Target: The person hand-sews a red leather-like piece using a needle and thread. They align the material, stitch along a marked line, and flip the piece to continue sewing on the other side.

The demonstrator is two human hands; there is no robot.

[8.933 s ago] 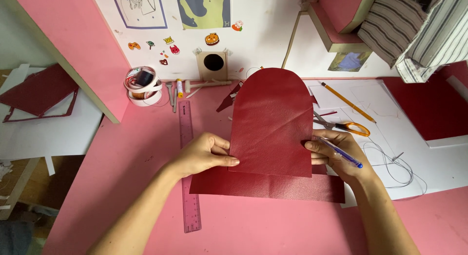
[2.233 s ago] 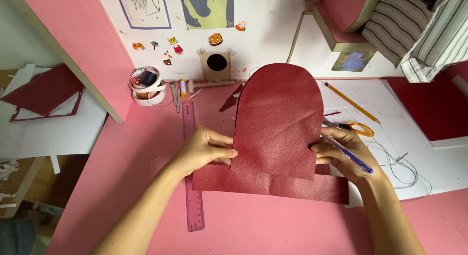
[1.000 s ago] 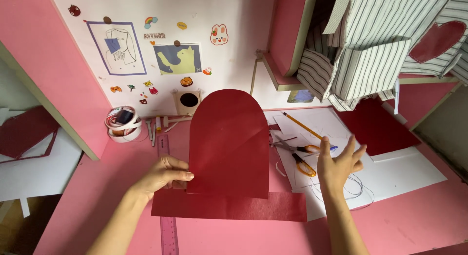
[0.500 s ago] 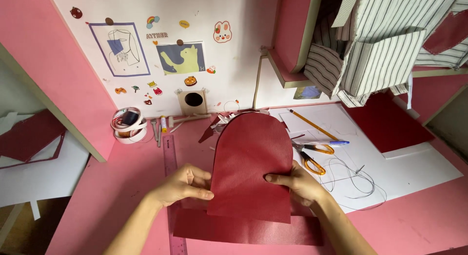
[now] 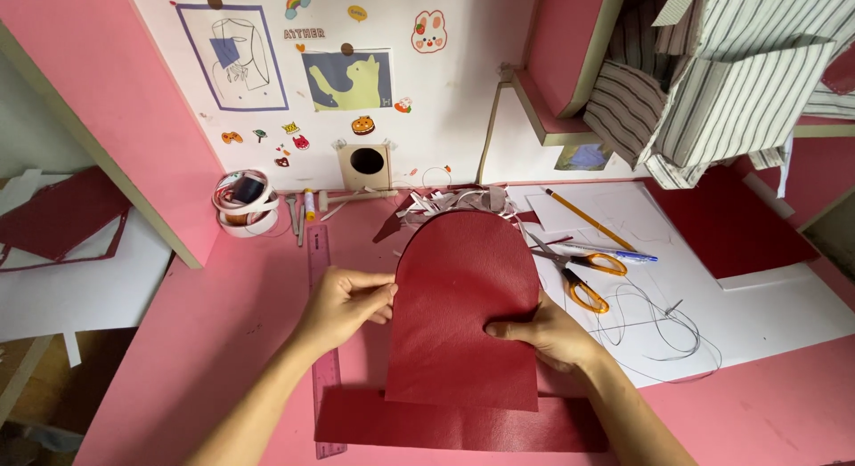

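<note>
Since the earlier frames: right hand [image 5: 548, 334] back on the arched dark red sheet [image 5: 463, 310] after lifting off open-palmed, blue pen [image 5: 606, 251] no longer in it, now lying on the white paper [image 5: 757, 319] by the orange-handled scissors [image 5: 579, 275]. Left hand [image 5: 343, 301] pinching the arch's left edge, fingers curled narrow on it. Right hand gripping the arch's right edge low down, thumb on top, fingers under. Arch near the middle of the pink desk [image 5: 196, 341], rounded end toward the back wall, straight bottom edge overlapping a dark red strip [image 5: 463, 426] lying across the front edge. Purple ruler [image 5: 323, 341] just left of the arch, running front to back, partly under the left wrist. Tape rolls [image 5: 243, 202] at back left. White paper scraps [image 5: 454, 202] just behind the arch top. Yellow pencil [image 5: 588, 218] and thin black thread [image 5: 659, 319] on the paper at right. Striped fabric boxes [image 5: 730, 83] on the shelf at back right.
</note>
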